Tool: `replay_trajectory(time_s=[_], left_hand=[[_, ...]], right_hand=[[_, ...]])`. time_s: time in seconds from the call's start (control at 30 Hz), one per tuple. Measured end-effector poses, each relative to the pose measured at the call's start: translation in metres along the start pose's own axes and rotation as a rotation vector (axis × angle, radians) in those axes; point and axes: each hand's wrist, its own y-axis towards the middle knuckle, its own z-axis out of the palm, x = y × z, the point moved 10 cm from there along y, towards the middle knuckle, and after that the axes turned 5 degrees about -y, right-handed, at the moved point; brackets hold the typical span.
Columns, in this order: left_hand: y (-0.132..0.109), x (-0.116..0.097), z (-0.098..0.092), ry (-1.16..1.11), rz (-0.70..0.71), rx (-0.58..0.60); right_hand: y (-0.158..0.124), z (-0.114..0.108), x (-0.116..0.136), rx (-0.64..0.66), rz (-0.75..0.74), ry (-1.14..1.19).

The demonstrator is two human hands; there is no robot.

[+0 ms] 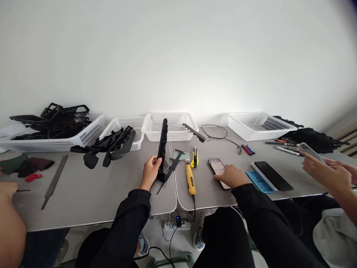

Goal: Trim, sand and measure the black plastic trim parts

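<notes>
My left hand (pixel 151 171) grips a long black plastic trim piece (pixel 163 149), holding it upright over the table by its lower part. A black caliper (pixel 176 162) lies just right of that piece. On the right, my right hand (pixel 232 175) is over a phone (pixel 219 167) lying flat, a finger stretched to its lit screen, which shows a timer; its other fingers are partly hidden. Between my hands are a yellow corded power tool (pixel 190 180) and a yellow utility knife (pixel 194 158).
White baskets (pixel 170 115) line the wall; the left ones hold black plastic parts (pixel 117 143). A flat file (pixel 55 182) lies left. At right are a dark phone-like slab (pixel 273 175), a blue card (pixel 259 181) and a co-worker's hands (pixel 329 173) with a phone. Another person's arm (pixel 9 223) is at left.
</notes>
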Motion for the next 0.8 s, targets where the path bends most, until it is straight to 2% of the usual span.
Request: replay_trajectory(time_s=[0.07,0.17,0.23,0.27,0.37,0.6,0.7,0.8], left_hand=[[0.0,0.0,0.0,0.001,0.001,0.006],[0.0,-0.001,0.0,-0.001,0.003,0.006],[0.001,0.0,0.0,-0.003,0.003,0.007],[0.002,0.001,0.0,-0.004,0.001,0.006],[0.004,0.003,0.001,-0.011,-0.006,0.009],[0.011,0.006,-0.004,0.008,-0.038,-0.029],[0.012,0.008,-0.006,0.03,-0.04,-0.02],[0.011,0.011,-0.008,0.028,-0.062,-0.026]], right_hand=[[-0.011,0.002,0.0,0.086,-0.026,0.104],[-0.054,0.014,0.011,0.293,-0.136,0.406],[-0.101,0.026,0.037,0.569,-0.241,1.007],[-0.121,0.026,0.047,0.646,-0.275,1.221],[-0.157,0.025,0.063,0.657,-0.283,1.565],[-0.175,0.025,0.088,0.572,-0.309,1.745],[-0.189,0.022,0.101,0.61,-0.351,1.767],[-0.203,0.02,0.111,0.704,-0.397,1.741]])
